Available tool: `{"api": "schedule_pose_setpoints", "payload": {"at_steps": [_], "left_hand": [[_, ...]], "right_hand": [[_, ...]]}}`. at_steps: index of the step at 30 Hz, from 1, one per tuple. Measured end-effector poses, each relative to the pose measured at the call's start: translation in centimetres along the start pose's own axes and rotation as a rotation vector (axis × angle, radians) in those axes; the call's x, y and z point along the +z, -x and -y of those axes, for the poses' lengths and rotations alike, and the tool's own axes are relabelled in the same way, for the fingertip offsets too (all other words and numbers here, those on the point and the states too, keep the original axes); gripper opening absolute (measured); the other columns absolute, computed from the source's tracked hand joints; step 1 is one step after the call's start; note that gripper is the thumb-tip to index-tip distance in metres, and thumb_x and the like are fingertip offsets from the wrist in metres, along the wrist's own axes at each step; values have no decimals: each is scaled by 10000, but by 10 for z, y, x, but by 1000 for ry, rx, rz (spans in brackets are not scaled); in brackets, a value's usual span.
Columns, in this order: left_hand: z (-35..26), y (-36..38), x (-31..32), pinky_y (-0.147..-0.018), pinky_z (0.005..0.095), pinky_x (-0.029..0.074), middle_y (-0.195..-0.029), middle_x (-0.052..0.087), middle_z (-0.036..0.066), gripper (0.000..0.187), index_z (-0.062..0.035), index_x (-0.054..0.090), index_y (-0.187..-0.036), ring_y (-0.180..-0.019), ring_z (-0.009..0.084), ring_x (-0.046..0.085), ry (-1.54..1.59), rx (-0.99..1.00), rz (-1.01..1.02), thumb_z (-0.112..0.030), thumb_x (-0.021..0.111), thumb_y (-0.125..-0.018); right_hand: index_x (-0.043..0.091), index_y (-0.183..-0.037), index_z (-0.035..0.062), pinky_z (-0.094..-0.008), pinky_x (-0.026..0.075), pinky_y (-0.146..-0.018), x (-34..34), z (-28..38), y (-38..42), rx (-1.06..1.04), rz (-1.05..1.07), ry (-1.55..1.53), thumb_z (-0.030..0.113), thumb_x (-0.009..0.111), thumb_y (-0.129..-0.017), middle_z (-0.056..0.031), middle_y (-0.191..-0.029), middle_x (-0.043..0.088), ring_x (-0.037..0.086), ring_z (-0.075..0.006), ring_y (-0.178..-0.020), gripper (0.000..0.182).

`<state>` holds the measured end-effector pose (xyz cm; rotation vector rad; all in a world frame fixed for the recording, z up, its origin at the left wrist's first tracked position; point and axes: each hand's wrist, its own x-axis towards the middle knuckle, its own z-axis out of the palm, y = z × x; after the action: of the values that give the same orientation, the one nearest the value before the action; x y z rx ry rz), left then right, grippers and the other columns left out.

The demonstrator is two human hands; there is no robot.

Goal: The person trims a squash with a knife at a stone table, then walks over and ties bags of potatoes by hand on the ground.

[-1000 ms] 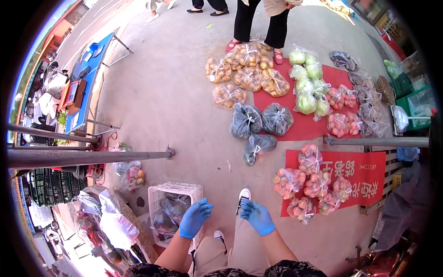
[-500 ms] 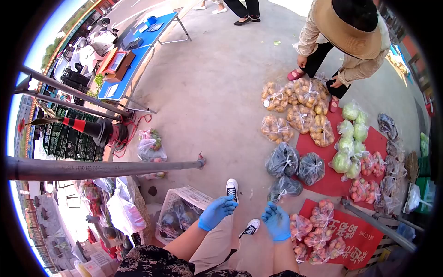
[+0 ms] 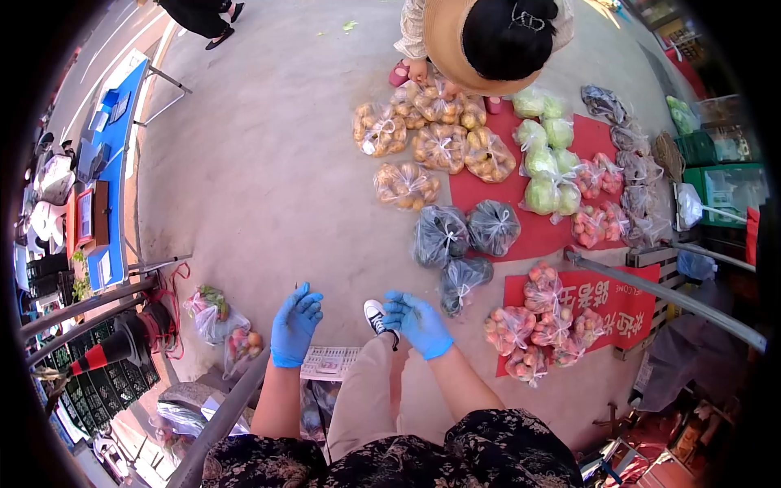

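Observation:
Both my hands wear blue gloves and are raised in front of me at waist height. My left hand (image 3: 295, 325) has its fingers loosely curled upward, above the rim of a white plastic crate (image 3: 329, 363); whether it pinches anything is too small to tell. My right hand (image 3: 416, 324) is palm inward with its fingers bent and apart, holding nothing visible. It is nearest to the dark bagged vegetables (image 3: 465, 285) on the ground beyond it. Bags of red and yellow fruit (image 3: 551, 325) lie to the right on a red banner (image 3: 634, 313).
Bagged potatoes (image 3: 407, 185), bagged cabbages (image 3: 541, 163) and a red cloth (image 3: 480, 191) lie ahead. Another person in a straw hat (image 3: 447, 41) bends over the potatoes. A metal pole (image 3: 675, 301) juts in at right; a blue table (image 3: 122, 154) and cone (image 3: 106, 350) stand left.
The view has turned and moved, so the bags sit further left. My hands have risen and spread slightly. The person in the hat has bent lower, with a hand at the potatoes.

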<state>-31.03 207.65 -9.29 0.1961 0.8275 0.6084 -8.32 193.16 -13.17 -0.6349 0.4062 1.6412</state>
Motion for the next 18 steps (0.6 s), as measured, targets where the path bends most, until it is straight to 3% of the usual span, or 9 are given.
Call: {"api": "schedule_pose_setpoints", "payload": {"at_steps": [6,10,18], "left_hand": [[1,-32,21,-824,341,463,-1065,597,157,381,-3,479,-1217,-920,218,583,36,-107,-21,-216,473,-901],[-1,-61,53,-794,326,458,-1055,602,143,365,-14,492,-1199,-899,199,579,-38,-183,-29,-231,467,-908],[-36,-174,115,-819,308,432,-1051,601,107,400,-33,496,-1199,-903,169,560,-226,-262,-36,-297,474,-899]], "right_hand": [[575,-1056,6,-325,493,-686,16,36,-22,-18,-101,-43,245,476,-891,-84,-875,612,592,-200,-751,306],[554,-1093,-33,-330,516,-727,22,67,-48,-2,-73,-120,200,447,-895,-131,-923,626,608,-228,-771,324],[572,-1056,-31,-335,509,-692,51,148,-121,5,-122,-166,214,475,-884,-127,-908,632,607,-234,-761,314]]}}
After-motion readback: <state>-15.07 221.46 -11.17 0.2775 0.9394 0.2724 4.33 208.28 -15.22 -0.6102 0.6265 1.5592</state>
